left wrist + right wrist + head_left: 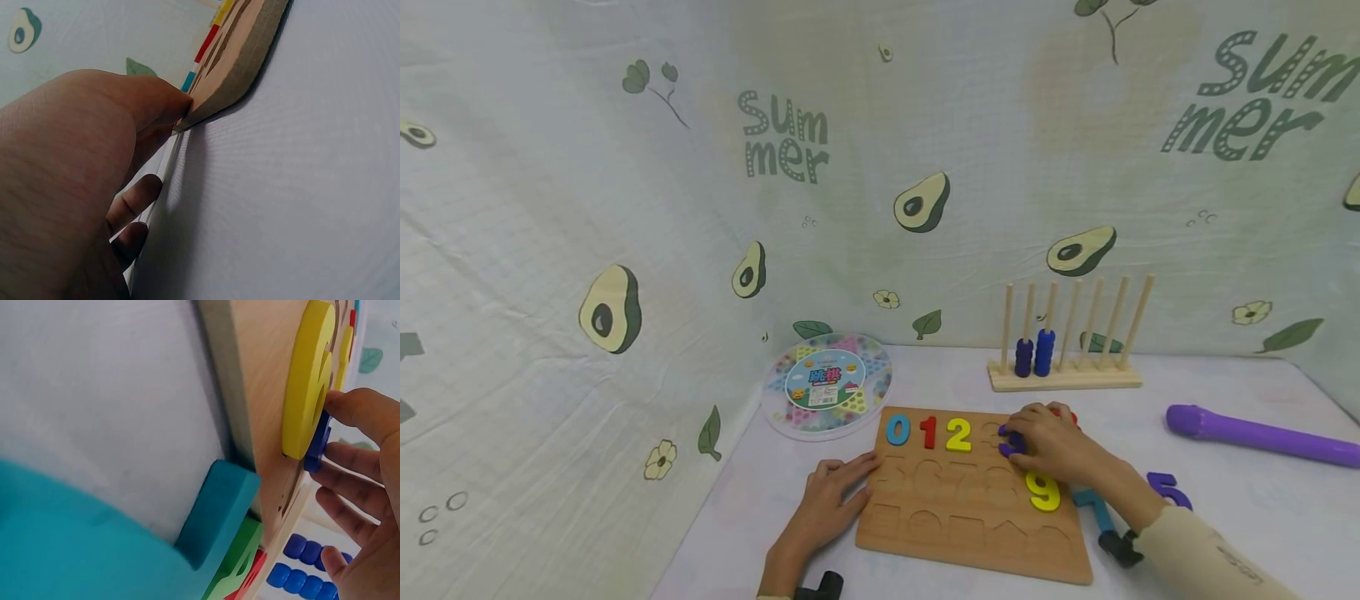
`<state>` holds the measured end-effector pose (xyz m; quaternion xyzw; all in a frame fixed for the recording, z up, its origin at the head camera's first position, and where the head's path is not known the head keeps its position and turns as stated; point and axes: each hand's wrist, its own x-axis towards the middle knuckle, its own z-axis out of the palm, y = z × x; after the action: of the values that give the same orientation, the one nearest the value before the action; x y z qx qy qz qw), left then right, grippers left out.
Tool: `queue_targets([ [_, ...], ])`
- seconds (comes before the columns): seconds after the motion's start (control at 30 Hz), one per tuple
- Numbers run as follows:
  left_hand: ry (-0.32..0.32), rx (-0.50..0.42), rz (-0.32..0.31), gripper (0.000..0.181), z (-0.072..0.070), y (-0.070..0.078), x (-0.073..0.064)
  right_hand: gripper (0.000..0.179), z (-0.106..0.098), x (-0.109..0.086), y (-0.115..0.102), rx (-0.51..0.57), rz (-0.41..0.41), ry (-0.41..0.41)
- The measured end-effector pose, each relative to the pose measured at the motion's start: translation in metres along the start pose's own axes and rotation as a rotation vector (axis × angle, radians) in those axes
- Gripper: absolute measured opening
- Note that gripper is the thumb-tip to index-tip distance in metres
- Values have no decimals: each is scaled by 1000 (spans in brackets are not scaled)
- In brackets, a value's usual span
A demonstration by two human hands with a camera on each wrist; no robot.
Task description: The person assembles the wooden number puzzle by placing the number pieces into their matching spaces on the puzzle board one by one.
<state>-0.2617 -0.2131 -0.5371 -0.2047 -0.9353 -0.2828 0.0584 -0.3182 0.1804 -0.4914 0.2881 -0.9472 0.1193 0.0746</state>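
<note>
The wooden number board (925,533) lies on the table with a blue 0 (898,429), a red 1 (928,432) and a yellow 2 (958,435) in its top row. My right hand (1051,437) pinches a dark blue number 3 (318,444) between thumb and fingers, over the top row right of the 2. A yellow 9 (1042,492) lies on the board just below that hand. My left hand (829,500) touches the board's left edge, its fingers mostly extended; in the left wrist view the thumb (169,103) rests at the board's corner.
Right of the board lie a teal 7 (1097,507), a purple 5 (1170,490), a green piece (240,562) and a red piece (1064,411). A peg rack (1067,380) with blue beads, a purple stick (1262,436) and a round packaged game (827,383) stand around it.
</note>
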Motion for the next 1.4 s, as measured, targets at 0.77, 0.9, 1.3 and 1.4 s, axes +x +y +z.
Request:
queue_targets([
  [0.77,-19,-3,-24,41,1,-1,0,42,4,16,-10,20,10,-51],
  [0.9,-19,-5,-24,41,0,-1,1,42,5,18,-11,51,12,-60],
  [1.3,-1,-1,3,40,3,-4,1,41,8,22,-14,36,43,-40],
  [1.4,-5,4,-2,41,2,-4,2,40,8,21,-13,35,46,-33],
])
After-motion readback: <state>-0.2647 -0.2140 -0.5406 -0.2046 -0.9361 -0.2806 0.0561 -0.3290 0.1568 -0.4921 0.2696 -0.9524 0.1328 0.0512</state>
